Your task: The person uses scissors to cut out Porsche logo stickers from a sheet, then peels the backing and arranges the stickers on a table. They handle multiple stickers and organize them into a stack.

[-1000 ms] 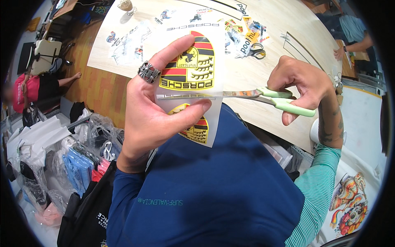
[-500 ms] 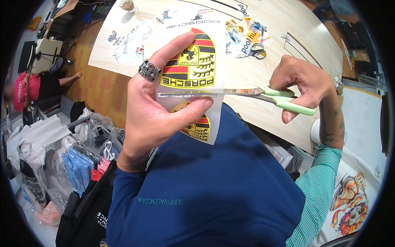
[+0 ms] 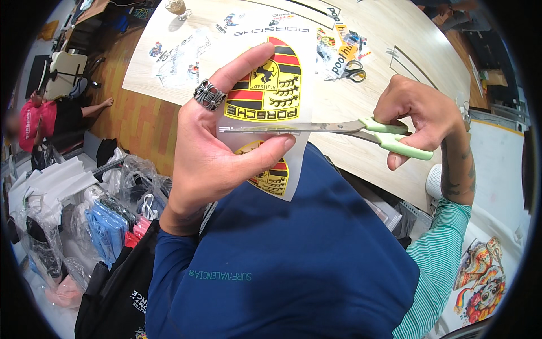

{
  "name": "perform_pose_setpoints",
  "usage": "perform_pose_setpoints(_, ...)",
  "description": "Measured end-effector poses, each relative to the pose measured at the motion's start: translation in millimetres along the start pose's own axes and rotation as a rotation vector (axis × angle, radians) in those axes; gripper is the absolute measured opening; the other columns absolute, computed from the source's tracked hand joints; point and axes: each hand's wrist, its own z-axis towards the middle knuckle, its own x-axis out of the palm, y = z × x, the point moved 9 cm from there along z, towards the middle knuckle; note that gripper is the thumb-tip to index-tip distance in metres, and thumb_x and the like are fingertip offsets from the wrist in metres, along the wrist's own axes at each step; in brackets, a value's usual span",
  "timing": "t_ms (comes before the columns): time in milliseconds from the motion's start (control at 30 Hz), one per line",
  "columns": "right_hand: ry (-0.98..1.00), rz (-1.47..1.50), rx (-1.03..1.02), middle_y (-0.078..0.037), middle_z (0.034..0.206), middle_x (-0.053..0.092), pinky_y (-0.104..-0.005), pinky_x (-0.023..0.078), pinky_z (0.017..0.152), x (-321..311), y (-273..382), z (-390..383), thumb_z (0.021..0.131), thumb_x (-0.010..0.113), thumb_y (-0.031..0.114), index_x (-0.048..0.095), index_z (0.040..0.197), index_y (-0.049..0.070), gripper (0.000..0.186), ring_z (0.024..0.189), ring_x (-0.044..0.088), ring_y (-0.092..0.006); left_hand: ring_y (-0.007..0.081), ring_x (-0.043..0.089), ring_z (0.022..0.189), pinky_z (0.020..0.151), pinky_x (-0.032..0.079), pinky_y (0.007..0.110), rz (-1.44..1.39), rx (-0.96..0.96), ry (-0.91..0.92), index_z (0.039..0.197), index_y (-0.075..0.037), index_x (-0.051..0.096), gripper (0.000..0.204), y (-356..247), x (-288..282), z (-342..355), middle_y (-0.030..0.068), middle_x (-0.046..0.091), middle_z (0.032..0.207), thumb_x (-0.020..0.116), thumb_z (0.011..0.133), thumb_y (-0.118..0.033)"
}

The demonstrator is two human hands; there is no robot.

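My left hand (image 3: pixel 197 152) grips a translucent film sheet (image 3: pixel 307 107) between thumb and fingers, a heavy silver ring on one finger. Printed on the film are a large upper crest (image 3: pixel 262 85) in yellow, red and black and a second crest (image 3: pixel 276 178) lower down, partly hidden by my thumb. In my right hand (image 3: pixel 426 113) are scissors (image 3: pixel 327 127) with pale green handles, my fingers and thumb through the loops. Their blades lie nearly together across the film between the two crests, tips near my left palm. Whether the film is cut along them cannot be made out.
On the pale wooden table (image 3: pixel 372 113) lie dark-handled scissors (image 3: pixel 354 72), several printed cut-outs (image 3: pixel 345 51) and clear film pieces (image 3: pixel 180 62). A stemmed glass (image 3: pixel 176 8) stands at the far left. Bagged garments (image 3: pixel 104 231) fill the lower left. A person in pink (image 3: pixel 36 124) sits beyond.
The film's upper part and the scissors have shifted slightly right. The blades look closer together than before. Both hands keep their grips.
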Motion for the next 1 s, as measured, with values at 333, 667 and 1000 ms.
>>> perform_pose_setpoints(333,-0.004,0.028,0.01,-0.003,0.045,0.039,-0.0349,0.024,0.044,0.5,-2.1,-0.8,0.08,0.079,0.048,0.048,0.053,0.004,0.06,0.041,0.036,-0.0164,0.0208,0.061,0.121,0.105,0.046,0.033,0.029,0.028,0.015,0.148,0.007,0.04,0.085,-1.1,-0.4,0.9,0.02,0.062,0.132,0.073,0.069,0.01)
perform_pose_setpoints(667,-0.011,0.05,-0.001,-0.002,0.045,0.039,-0.034,0.023,0.043,0.7,-3.3,-0.5,0.081,0.079,0.047,0.048,0.052,0.004,0.06,0.04,0.036,-0.0151,0.0208,0.061,0.121,0.105,0.046,0.033,-0.017,0.021,0.008,0.148,0.006,0.04,0.086,1.0,-1.1,2.7,0.0196,0.062,0.131,0.072,0.069,0.01)
perform_pose_setpoints(1000,0.027,0.079,-0.016,-0.004,0.047,0.039,-0.0348,0.024,0.044,-0.2,0.5,1.8,0.082,0.079,0.045,0.049,0.054,0.003,0.058,0.042,0.035,-0.0161,0.0215,0.061,0.121,0.106,0.045,0.034,-0.085,0.017,-0.028,0.148,0.007,0.039,0.088,0.4,4.1,1.7,0.0209,0.062,0.131,0.074,0.067,0.008)
